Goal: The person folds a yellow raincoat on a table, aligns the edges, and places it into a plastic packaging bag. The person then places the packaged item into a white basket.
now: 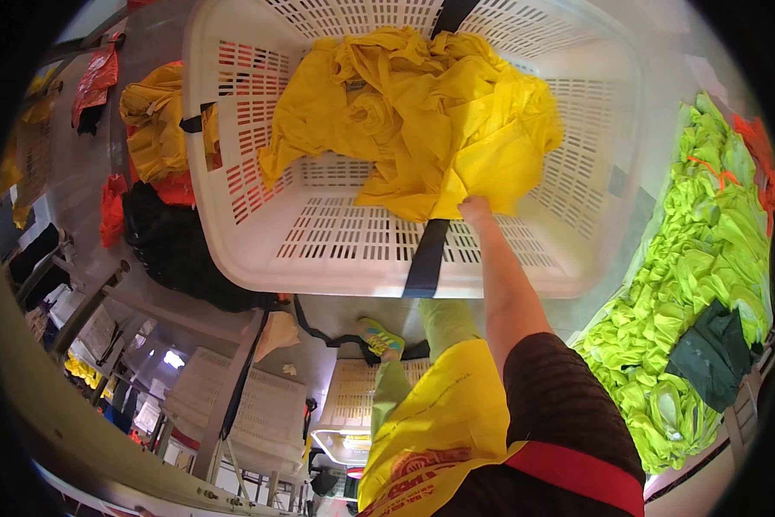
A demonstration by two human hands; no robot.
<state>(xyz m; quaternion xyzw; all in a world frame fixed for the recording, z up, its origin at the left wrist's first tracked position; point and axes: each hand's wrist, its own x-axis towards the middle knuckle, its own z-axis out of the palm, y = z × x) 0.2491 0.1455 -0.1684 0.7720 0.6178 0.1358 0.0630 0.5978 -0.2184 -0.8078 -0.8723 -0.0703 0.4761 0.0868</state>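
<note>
A large white plastic basket [336, 274] with slotted walls stands in front of me. Inside it lies a loose heap of yellow fabric [456, 112], crumpled and folded over itself, its far right edge slightly blurred. My right hand [474, 209] reaches over the near rim, fingers closed on the near edge of the yellow fabric. A dark strap [427, 258] runs over the near rim just left of that hand. My left hand is out of view.
Right of the basket lies a big pile of neon yellow-green garments [663, 319] with a dark green cloth [712, 355] on it. To the left are black bags [176, 250], an orange-yellow bundle [155, 112] and a metal frame [176, 319]. White crates [237, 405] stand lower left.
</note>
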